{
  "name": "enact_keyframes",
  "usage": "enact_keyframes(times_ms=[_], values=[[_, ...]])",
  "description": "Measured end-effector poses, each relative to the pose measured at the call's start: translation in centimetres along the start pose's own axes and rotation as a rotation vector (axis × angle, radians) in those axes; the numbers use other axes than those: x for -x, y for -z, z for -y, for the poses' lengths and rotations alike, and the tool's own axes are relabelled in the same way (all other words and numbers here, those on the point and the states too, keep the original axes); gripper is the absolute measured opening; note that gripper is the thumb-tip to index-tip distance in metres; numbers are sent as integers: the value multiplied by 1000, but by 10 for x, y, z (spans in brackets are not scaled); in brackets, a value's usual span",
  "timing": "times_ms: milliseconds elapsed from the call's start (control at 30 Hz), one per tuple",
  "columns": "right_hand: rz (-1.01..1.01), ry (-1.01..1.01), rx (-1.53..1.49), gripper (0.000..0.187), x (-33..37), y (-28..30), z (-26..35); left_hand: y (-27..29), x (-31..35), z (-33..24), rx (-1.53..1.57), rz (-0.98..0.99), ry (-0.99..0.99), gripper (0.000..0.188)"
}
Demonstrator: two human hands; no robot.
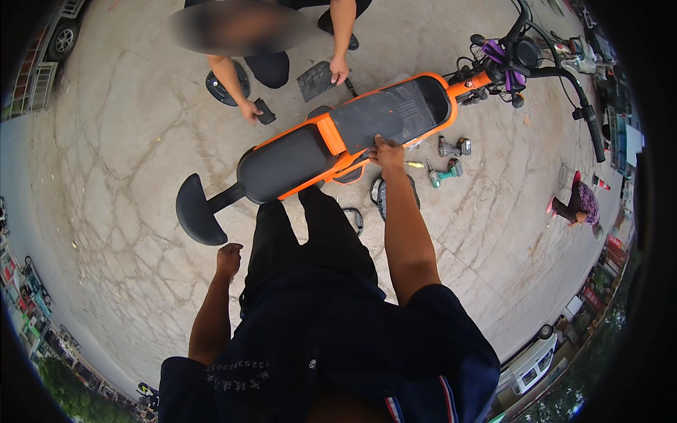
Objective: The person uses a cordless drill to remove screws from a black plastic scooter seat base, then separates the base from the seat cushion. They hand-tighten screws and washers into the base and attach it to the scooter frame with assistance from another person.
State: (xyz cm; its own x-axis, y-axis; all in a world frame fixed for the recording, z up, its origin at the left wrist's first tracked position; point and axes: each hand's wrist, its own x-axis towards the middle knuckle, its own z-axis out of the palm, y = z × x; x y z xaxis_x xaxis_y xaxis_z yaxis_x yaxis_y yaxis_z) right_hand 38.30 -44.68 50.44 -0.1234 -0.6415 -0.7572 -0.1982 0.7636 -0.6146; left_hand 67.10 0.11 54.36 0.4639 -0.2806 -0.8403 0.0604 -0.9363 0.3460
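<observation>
In front of me stands an orange and black electric scooter point(285, 158), with a black seat, a rear backrest point(199, 211) and a dark footboard point(395, 113). My right hand point(385, 152) is at the near edge of the footboard, its fingers bent over the orange rim. What lies under those fingers is hidden. My left hand point(228, 261) hangs low beside my leg, near the backrest, fingers curled in and nothing visible in them. Across the scooter a crouching person holds a dark flat panel point(316, 80) in one hand and a small black piece point(264, 111) in the other.
Two power drills, one grey point(454, 146) and one green point(446, 173), lie on the cracked concrete near a yellow-handled tool point(414, 164). A dark rounded object point(379, 197) sits beneath my right forearm. Handlebars point(589, 116) reach out at right. Another person point(580, 204) is farther right.
</observation>
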Motion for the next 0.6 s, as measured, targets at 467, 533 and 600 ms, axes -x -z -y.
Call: enact_keyframes(times_ms=[467, 533, 600], values=[[51, 22, -43, 25, -6, 1, -4, 8, 11, -23, 260, 137, 56, 29], [37, 21, -17, 26, -3, -1, -2, 9, 13, -26, 308, 154, 55, 30], [35, 22, -7, 27, -3, -1, -2, 10, 16, -26, 362, 175, 48, 31]])
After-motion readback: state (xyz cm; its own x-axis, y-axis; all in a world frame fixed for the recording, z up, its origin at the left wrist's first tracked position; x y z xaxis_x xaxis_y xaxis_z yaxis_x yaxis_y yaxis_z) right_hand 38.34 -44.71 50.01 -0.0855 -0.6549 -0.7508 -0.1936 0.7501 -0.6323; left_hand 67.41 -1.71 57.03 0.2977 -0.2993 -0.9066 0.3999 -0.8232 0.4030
